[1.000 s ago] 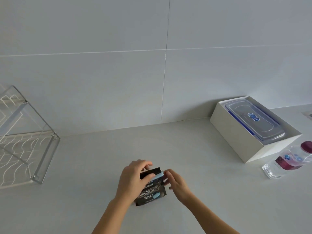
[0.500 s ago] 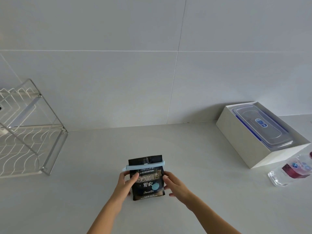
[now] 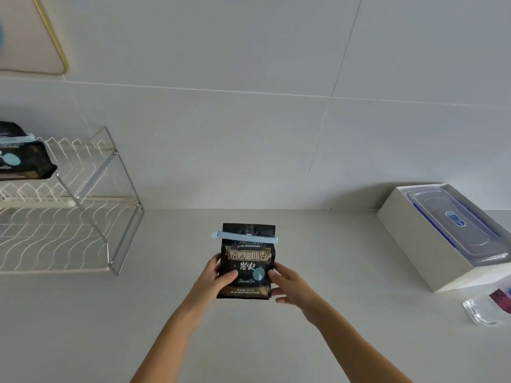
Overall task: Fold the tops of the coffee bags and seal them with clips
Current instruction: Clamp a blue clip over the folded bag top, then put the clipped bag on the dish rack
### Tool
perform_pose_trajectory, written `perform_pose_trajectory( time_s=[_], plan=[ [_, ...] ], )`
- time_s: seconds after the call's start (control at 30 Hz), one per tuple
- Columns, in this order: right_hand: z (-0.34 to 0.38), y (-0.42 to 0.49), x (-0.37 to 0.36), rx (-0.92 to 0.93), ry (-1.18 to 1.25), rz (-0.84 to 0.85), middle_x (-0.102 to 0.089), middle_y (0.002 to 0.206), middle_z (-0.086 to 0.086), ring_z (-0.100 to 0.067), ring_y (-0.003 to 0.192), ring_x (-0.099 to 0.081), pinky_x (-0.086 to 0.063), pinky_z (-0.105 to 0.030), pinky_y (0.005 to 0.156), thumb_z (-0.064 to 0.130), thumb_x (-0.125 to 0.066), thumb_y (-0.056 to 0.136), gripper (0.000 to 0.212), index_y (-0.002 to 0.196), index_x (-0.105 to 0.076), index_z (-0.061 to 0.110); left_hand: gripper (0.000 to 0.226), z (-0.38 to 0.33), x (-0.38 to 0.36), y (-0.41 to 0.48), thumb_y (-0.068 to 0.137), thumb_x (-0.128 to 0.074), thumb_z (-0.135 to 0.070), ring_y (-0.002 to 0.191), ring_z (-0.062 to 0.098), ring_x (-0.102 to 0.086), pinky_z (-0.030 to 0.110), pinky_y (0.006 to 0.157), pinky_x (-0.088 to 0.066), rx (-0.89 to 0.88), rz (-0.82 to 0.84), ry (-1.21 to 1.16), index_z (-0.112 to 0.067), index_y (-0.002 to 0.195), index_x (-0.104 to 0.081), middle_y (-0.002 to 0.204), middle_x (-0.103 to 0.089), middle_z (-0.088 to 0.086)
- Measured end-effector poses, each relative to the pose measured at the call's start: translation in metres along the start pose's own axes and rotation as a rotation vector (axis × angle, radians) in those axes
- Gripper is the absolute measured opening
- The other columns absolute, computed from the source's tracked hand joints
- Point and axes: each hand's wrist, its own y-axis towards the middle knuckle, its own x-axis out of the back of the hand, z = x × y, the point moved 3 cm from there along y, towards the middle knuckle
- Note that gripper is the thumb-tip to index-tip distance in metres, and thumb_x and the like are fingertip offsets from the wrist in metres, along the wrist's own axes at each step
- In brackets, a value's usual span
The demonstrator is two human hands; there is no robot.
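A black coffee bag with gold lettering is held upright over the grey counter, its front facing me. A pale blue clip runs across its folded top. My left hand grips the bag's lower left side, thumb on the front. My right hand holds the lower right edge. A second black coffee bag with a pale blue clip lies on the upper shelf of the wire rack at the far left.
A two-tier clear and wire rack stands at the left against the tiled wall. A white box holding a lidded plastic container sits at the right. A plastic bottle lies by the right edge.
The clip went onto the bag's top, then both hands slid down to the bag's lower sides and raised it upright. My view tilted up and left, showing the second bag on the rack.
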Motion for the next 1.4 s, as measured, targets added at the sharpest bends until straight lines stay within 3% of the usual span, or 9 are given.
perform_pose_trajectory(
  time_s=[0.2, 0.37, 0.67, 0.83, 0.97, 1.07, 1.2, 1.27, 1.4],
  plan=[
    [0.086, 0.006, -0.043, 0.162, 0.126, 0.003, -0.071, 0.102, 0.010, -0.012, 0.088, -0.066, -0.050, -0.024, 0.075, 0.040, -0.043, 0.097, 0.018, 0.110, -0.052, 0.046, 0.060, -0.078, 0.066, -0.025, 0.079, -0.060, -0.044, 0.119, 0.004, -0.053, 0.024, 0.095, -0.044, -0.220, -0.044, 0.103, -0.038, 0.135, -0.040, 0.130, -0.057, -0.015],
    [0.160, 0.002, -0.085, 0.337, 0.177, 0.020, -0.067, 0.111, 0.009, -0.017, 0.103, -0.065, -0.053, -0.030, 0.085, 0.040, -0.045, 0.096, 0.027, 0.122, -0.050, 0.040, 0.054, -0.123, 0.123, -0.053, 0.087, -0.059, -0.037, 0.096, -0.030, -0.047, 0.004, 0.068, -0.046, -0.365, -0.140, 0.071, -0.045, 0.135, -0.036, 0.114, -0.048, -0.041],
    [0.274, 0.004, -0.175, 0.589, 0.197, 0.121, -0.062, 0.120, 0.006, -0.018, 0.105, -0.065, -0.052, -0.035, 0.091, 0.041, -0.042, 0.095, 0.037, 0.131, -0.043, 0.035, 0.044, -0.183, 0.224, -0.095, 0.085, -0.061, -0.037, 0.103, -0.025, -0.048, -0.001, 0.069, -0.045, -0.600, -0.332, 0.010, -0.055, 0.118, -0.040, 0.106, -0.054, -0.048],
    [0.320, 0.030, -0.224, 0.627, 0.197, 0.111, -0.059, 0.107, 0.010, -0.015, 0.101, -0.063, -0.051, -0.032, 0.088, 0.037, -0.042, 0.096, 0.029, 0.124, -0.037, 0.031, 0.055, -0.200, 0.278, -0.100, 0.091, -0.053, -0.038, 0.135, 0.005, -0.027, 0.037, 0.110, -0.028, -0.631, -0.443, 0.113, -0.049, 0.138, -0.028, 0.148, -0.029, -0.017],
    [0.347, 0.058, -0.254, 0.647, 0.137, 0.084, -0.060, 0.106, 0.009, -0.010, 0.100, -0.062, -0.049, -0.025, 0.083, 0.038, -0.039, 0.097, 0.025, 0.120, -0.035, 0.029, 0.056, -0.213, 0.313, -0.092, 0.092, -0.053, -0.030, 0.130, 0.005, -0.025, 0.029, 0.104, -0.027, -0.683, -0.535, 0.199, -0.048, 0.136, -0.022, 0.137, -0.025, -0.010],
    [0.363, 0.084, -0.269, 0.708, -0.028, 0.019, -0.058, 0.119, 0.002, -0.004, 0.102, -0.058, -0.049, -0.014, 0.072, 0.034, -0.039, 0.098, 0.023, 0.120, -0.038, 0.026, 0.061, -0.216, 0.339, -0.075, 0.092, -0.053, -0.028, 0.122, 0.002, -0.024, 0.025, 0.096, -0.024, -0.649, -0.526, 0.197, -0.048, 0.137, -0.017, 0.129, -0.021, -0.014],
    [0.366, 0.132, -0.266, 0.691, -0.505, -0.180, -0.042, 0.140, -0.006, -0.025, 0.132, -0.033, -0.034, -0.040, 0.108, 0.032, -0.043, 0.097, 0.037, 0.131, -0.042, 0.017, 0.068, -0.198, 0.364, -0.039, 0.090, -0.054, -0.035, 0.124, 0.003, -0.024, 0.038, 0.110, -0.022, -0.424, -0.354, 0.173, -0.045, 0.143, -0.012, 0.136, -0.024, -0.019],
    [0.356, 0.152, -0.265, 0.616, -0.632, -0.194, -0.035, 0.145, -0.006, -0.026, 0.135, -0.025, -0.026, -0.041, 0.110, 0.034, -0.046, 0.096, 0.046, 0.139, -0.036, 0.018, 0.073, -0.183, 0.375, -0.021, 0.090, -0.055, -0.035, 0.134, 0.010, -0.028, 0.046, 0.115, -0.018, -0.314, -0.319, 0.113, -0.040, 0.145, -0.007, 0.148, -0.028, -0.012],
    [0.347, 0.166, -0.275, 0.644, -0.467, -0.091, -0.042, 0.141, -0.001, -0.016, 0.129, -0.038, -0.039, -0.016, 0.101, 0.029, -0.047, 0.096, 0.045, 0.137, -0.030, 0.026, 0.081, -0.181, 0.392, 0.004, 0.088, -0.055, -0.042, 0.143, 0.023, -0.021, 0.050, 0.115, -0.016, -0.274, -0.364, 0.015, -0.036, 0.147, 0.000, 0.158, -0.016, -0.001]
  ],
)
